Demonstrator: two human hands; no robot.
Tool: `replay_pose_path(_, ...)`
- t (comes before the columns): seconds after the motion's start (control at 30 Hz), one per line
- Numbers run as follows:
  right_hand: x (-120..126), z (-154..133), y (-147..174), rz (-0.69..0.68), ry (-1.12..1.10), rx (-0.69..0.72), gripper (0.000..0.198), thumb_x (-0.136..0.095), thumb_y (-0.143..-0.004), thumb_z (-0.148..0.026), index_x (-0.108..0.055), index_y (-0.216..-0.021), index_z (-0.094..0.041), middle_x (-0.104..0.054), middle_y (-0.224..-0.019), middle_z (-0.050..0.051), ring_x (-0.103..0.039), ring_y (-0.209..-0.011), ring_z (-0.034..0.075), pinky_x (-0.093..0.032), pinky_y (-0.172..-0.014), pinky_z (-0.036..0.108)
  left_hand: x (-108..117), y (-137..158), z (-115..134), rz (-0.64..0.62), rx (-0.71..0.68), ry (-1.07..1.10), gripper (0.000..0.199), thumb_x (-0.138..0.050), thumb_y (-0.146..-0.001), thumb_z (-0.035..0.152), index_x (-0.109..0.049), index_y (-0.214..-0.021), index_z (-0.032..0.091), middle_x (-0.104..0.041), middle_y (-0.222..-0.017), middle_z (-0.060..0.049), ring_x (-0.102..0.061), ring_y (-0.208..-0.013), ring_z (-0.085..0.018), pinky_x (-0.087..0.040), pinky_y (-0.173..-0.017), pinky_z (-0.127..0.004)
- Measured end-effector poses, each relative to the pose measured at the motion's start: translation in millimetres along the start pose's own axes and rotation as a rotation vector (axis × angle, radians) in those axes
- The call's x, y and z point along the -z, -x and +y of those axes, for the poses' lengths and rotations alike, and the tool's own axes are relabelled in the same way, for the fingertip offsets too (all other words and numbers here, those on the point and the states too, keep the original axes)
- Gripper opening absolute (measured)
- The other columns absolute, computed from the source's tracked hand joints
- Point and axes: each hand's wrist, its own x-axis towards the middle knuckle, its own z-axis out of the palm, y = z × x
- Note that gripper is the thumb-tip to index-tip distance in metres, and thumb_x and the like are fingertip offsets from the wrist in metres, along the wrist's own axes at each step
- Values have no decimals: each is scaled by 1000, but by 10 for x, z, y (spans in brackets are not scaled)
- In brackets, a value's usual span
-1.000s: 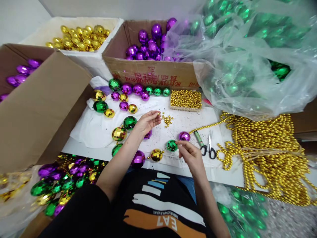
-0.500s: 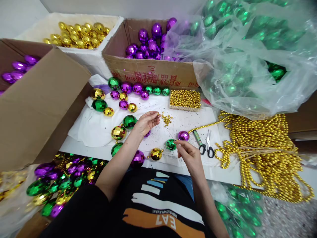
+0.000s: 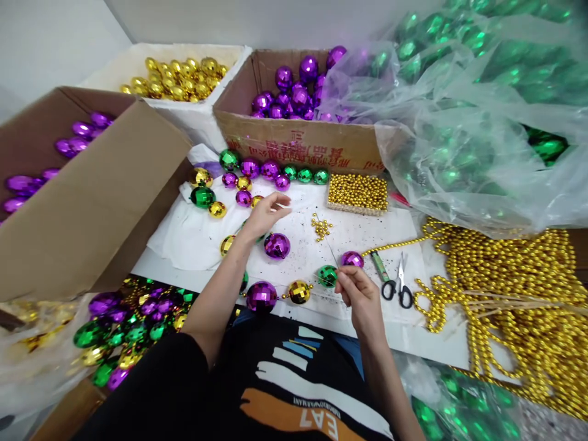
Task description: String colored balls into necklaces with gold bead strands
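My right hand (image 3: 361,291) pinches a thin needle (image 3: 332,252) that slants up and left toward a small pile of gold beads (image 3: 322,229). Fine thread shows by its fingertips, over a green faceted ball (image 3: 326,276). A purple ball (image 3: 352,260) lies just behind that hand. My left hand (image 3: 271,213) hovers over the white cloth with fingers stretched out and thumb apart, nothing visible in it. Below it sits a loose purple ball (image 3: 277,246). Closer to my body, a gold ball (image 3: 299,291) and a larger purple ball (image 3: 261,297) lie in a strung row.
A box of small gold beads (image 3: 357,193) stands behind the pile. Scissors (image 3: 399,288) and a green-handled cutter (image 3: 379,267) lie at right, beside heaped gold bead strands (image 3: 509,306). Behind are a carton of purple balls (image 3: 303,146) and bagged green balls (image 3: 450,153).
My left hand has moved away from the needle tip, up and left, and its fingers have opened. My right hand still pinches the needle. The view has shifted slightly.
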Motion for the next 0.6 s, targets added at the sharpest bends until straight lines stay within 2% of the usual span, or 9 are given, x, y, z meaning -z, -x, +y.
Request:
replay_pose_path(0.07, 3, 17, 15, 2, -22, -11, 27, -68, -81, -44, -61, -89, -19, -52, -58, -4, -31, -45, 6, -19, -43, 22, 208, -146, -62, 122, -66, -408, 33, -72, -66, 8, -67, -97, 18, -63, -118, -12, -49, -120, -32, -33, -104, -44)
replay_pose_path(0.13, -9, 28, 31, -6, -29, -19, 29, -69, -80, -45, -60, -89, -19, -53, -59, -4, -31, -45, 6, -19, -43, 21, 364, -272, -132, 117, -48, -670, 35, -67, -62, 0, -67, -93, 17, -60, -121, -16, -38, -130, -39, -22, -110, -51)
replay_pose_path(0.2, -33, 34, 48, -17, -31, -30, 30, -69, -80, -46, -60, -88, -19, -53, -59, -4, -31, -44, 6, -19, -43, 21, 455, -354, -182, 64, -11, -774, 29, -64, -63, -1, -66, -87, 17, -62, -114, -18, -39, -128, -41, -18, -110, -54)
replay_pose_path(0.27, -57, 36, 64, -28, -34, -43, 31, -70, -79, -47, -60, -88, -19, -53, -58, -4, -31, -44, 6, -19, -43, 21, 488, -377, -188, 52, -14, -770, 24, -65, -65, 2, -65, -84, 17, -63, -107, -17, -42, -126, -40, -18, -110, -54)
replay_pose_path(0.33, -72, 33, 84, -33, -40, -51, 33, -71, -78, -48, -61, -87, -18, -53, -57, -4, -30, -43, 5, -18, -42, 21, 463, -330, -148, 104, -47, -619, 26, -71, -64, 6, -66, -86, 18, -64, -106, -14, -44, -124, -37, -23, -109, -49)
replay_pose_path(0.43, -75, 19, 128, -34, -47, -57, 33, -71, -78, -47, -61, -88, -18, -53, -55, -4, -28, -42, 5, -16, -41, 21, 308, -128, -38, 160, -27, -44, 32, -79, -64, 18, -67, -94, 19, -67, -100, -7, -56, -107, -26, -41, -95, -35)
replay_pose_path(0.53, -81, -18, 184, -28, -26, -52, 32, -71, -78, -46, -62, -89, -18, -53, -53, -5, -27, -41, 5, -15, -41, 21, 49, 142, 61, 53, 170, 593, 24, -71, -80, 33, -66, -97, 18, -70, -92, -6, -64, -82, -17, -48, -73, -26)
replay_pose_path(0.6, -94, -53, 218, -26, 12, -37, 31, -70, -79, -47, -63, -90, -18, -52, -52, -4, -29, -42, 6, -16, -41, 22, -115, 282, 100, -22, 327, 843, 24, -62, -88, 38, -65, -99, 17, -72, -89, -7, -68, -77, -16, -51, -70, -26)
